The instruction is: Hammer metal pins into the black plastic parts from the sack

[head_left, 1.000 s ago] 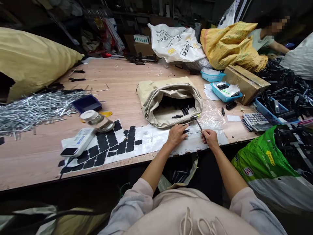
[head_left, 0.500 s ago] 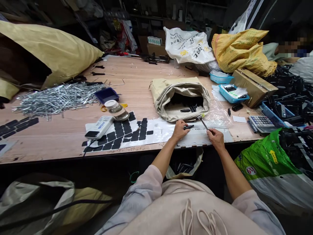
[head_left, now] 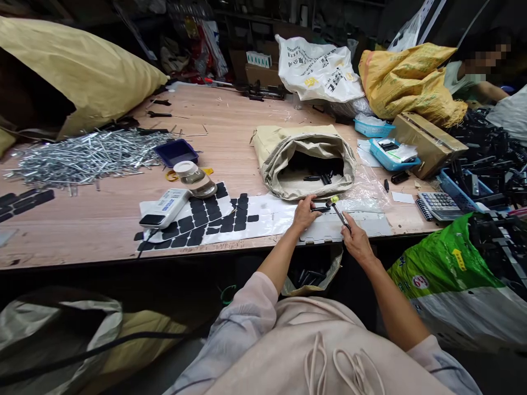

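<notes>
My left hand (head_left: 305, 213) pinches a small black plastic part (head_left: 320, 208) and holds it flat on the white sheet (head_left: 272, 215) at the table's front edge. My right hand (head_left: 356, 241) grips the dark handle of a small hammer (head_left: 340, 213), whose head with a yellow-green tip rests right at the end of the black part. Just behind both hands lies an open beige sack (head_left: 303, 159) with several more black parts inside.
Black adhesive pads (head_left: 206, 218), a white handheld device (head_left: 164, 207) and a clear jar (head_left: 193, 178) lie to the left. A pile of metal rods (head_left: 82, 156) is at far left. Blue trays (head_left: 393, 153), a cardboard box (head_left: 428, 142), a calculator (head_left: 438, 203) and a green bag (head_left: 448, 274) stand right. Another person's arm (head_left: 486, 90) shows at far right.
The view has swung left and steadied. My right hand drew back toward the table edge, and the hammer head dropped against the black part that my left hand holds.
</notes>
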Available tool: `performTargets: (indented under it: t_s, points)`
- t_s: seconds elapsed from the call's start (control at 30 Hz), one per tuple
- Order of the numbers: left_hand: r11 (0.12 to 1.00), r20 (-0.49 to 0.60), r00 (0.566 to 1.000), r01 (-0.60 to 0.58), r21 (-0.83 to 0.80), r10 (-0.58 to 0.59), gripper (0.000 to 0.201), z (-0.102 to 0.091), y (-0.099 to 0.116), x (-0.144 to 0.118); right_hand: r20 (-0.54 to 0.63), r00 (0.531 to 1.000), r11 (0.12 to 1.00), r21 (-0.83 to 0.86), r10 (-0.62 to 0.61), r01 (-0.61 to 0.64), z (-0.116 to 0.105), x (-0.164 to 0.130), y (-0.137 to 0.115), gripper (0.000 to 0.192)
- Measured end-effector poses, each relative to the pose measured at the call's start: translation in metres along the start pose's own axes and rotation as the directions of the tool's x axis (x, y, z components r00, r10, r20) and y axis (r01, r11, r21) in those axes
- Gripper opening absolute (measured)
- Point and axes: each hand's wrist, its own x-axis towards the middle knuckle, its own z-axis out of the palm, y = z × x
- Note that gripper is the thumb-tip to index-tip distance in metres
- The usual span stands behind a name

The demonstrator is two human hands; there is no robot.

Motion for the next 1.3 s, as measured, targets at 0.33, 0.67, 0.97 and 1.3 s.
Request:
performTargets:
  t_s: [0.33,0.67,0.97,1.3]
  points:
    - [1.0,0.002,1.0,-0.003,-0.021,0.003,0.059,0.0,0.0,-0.001,0.012,1.0,0.993,-0.112,-0.023,0.024,0.019,0.0,-0.004,0.055]
    - [0.998,0.0,1.0,0.001,-0.065,-0.001,0.071,0.0,-0.001,-0.004,-0.001,0.999,0.998,-0.03,-0.053,0.053,0.025,-0.003,-0.024,0.054]
    - [0.997,0.013,1.0,-0.015,-0.072,0.016,0.06,-0.003,0.0,-0.005,-0.049,0.991,0.991,0.055,0.124,-0.121,0.024,-0.002,-0.012,0.053]
    - [0.956,0.006,0.956,-0.293,0.01,0.293,0.016,-0.02,0.015,-0.031,0.054,0.882,0.778,0.448,0.468,-0.44,0.02,0.0,0.024,0.052]
